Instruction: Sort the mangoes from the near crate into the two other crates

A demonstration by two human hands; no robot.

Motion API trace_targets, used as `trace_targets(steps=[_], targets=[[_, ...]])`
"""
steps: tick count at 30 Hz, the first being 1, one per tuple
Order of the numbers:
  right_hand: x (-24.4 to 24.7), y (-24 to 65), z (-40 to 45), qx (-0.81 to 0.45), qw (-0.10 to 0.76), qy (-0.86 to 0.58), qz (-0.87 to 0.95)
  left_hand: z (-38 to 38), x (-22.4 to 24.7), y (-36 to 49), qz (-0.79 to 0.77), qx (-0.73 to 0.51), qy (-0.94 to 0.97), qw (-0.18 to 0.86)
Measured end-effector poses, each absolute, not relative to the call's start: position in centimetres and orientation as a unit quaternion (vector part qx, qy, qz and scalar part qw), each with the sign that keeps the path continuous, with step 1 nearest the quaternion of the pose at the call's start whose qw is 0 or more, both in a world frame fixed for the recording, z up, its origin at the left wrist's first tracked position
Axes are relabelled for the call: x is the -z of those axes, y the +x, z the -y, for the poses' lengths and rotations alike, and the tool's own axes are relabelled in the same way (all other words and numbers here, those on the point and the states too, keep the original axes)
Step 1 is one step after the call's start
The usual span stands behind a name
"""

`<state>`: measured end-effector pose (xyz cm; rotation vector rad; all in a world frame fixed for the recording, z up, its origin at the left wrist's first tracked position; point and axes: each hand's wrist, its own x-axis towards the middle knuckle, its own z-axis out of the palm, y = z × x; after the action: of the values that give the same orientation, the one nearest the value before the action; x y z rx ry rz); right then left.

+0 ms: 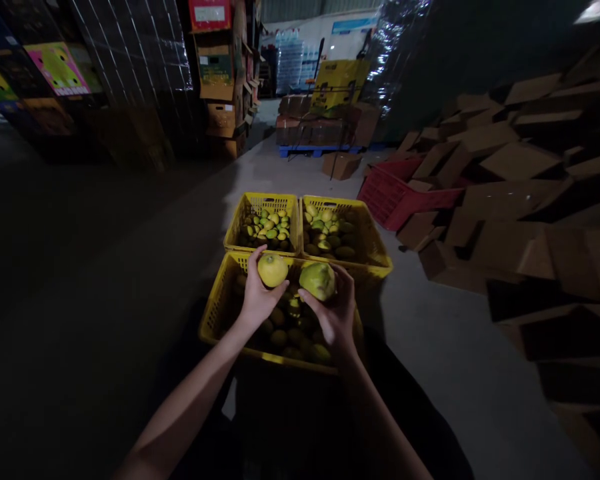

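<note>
Above the near yellow crate (211, 312), a yellow fruit (273, 271) and a greener, lumpier fruit (318, 281) were held up side by side, a narrow gap between them. The left hand (258, 301) was closed around the yellow fruit, its thumb underneath and a finger reaching over the upper side; the right hand (338, 312) gripped the greener fruit from its right, thumb at the lower left. Below them, more fruit (294, 307) lay in the near crate, mostly in shadow. Just beyond stood two more crates side by side: the far left crate (235, 220) held small yellow and green fruit, the far right crate (374, 241) larger-looking ones. Farther right, a red crate (391, 195) leaned against heaped cardboard boxes (503, 230). Well behind, a blue pallet (313, 151) bore a yellow box (336, 87) among brown cartons.
</note>
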<state>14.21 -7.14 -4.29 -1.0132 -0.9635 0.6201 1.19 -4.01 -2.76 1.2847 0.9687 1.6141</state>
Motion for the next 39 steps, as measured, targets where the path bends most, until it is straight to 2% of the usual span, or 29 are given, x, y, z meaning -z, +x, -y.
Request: trace_targets(steps=[2, 6, 10, 16, 21, 25, 34, 39], targets=[[3.8, 14.2, 7.3, -0.283, 0.722, -0.451, 0.441, 4.2, 2.5, 1.3, -0.385, -0.647, 0.495, 0.434], [3.4, 13.9, 7.6, -0.365, 0.742, -0.412, 0.383, 4.7, 2.2, 1.5, -0.376, -0.659, 0.406, 0.509], [3.9, 13.9, 7.6, -0.409, 0.745, -0.392, 0.352, 4.7, 2.4, 1.5, -0.400, -0.662, 0.358, 0.523], [3.8, 14.6, 7.4, -0.545, 0.725, -0.331, 0.260, 4.1, 2.0, 1.3, -0.372, -0.562, 0.278, 0.685], [3.5, 15.1, 6.9, -0.649, 0.676, -0.326, 0.127, 3.4, 1.7, 0.9, -0.348, -0.507, 0.187, 0.766], [3.2, 14.9, 6.8, -0.688, 0.643, -0.327, 0.081, 3.0, 2.0, 0.6, -0.344, -0.513, 0.120, 0.777], [3.6, 15.2, 6.8, -0.736, 0.597, -0.303, 0.101, 3.0, 2.4, 0.2, -0.304, -0.497, 0.019, 0.812], [3.8, 15.2, 6.8, -0.752, 0.583, -0.302, 0.055, 3.2, 2.2, 0.3, -0.290, -0.487, 0.032, 0.823]])
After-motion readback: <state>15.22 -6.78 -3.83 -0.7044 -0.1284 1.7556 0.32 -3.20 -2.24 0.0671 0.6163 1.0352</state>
